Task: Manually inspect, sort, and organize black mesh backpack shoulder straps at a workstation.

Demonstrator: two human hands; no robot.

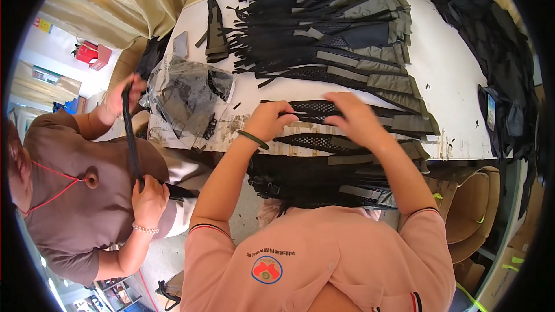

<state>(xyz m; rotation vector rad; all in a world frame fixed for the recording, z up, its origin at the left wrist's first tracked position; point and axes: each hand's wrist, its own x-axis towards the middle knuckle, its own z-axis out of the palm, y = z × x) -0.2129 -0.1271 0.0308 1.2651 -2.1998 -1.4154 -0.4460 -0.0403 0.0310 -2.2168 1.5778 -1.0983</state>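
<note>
A black mesh strap piece (312,108) with a grey-green wide end lies across the front of the table before me. The fingers of my left hand (269,120) are pinched on its narrow end. My right hand (357,120), slightly blurred, spans the middle of the same piece with thumb and fingers apart. Just below it, a second mesh strap piece (312,143) lies along the table edge. More dark strap pieces (329,182) are heaped over my lap. Beyond my hands, several similar pieces (347,34) lie in overlapping rows, wide ends to the right.
A clear plastic bag (188,95) of black parts sits left on the white table (451,69), near a phone (181,45). At left, a co-worker (98,190) holds a black strap (130,133). Dark fabric (491,63) hangs at right, above a cardboard box (471,214).
</note>
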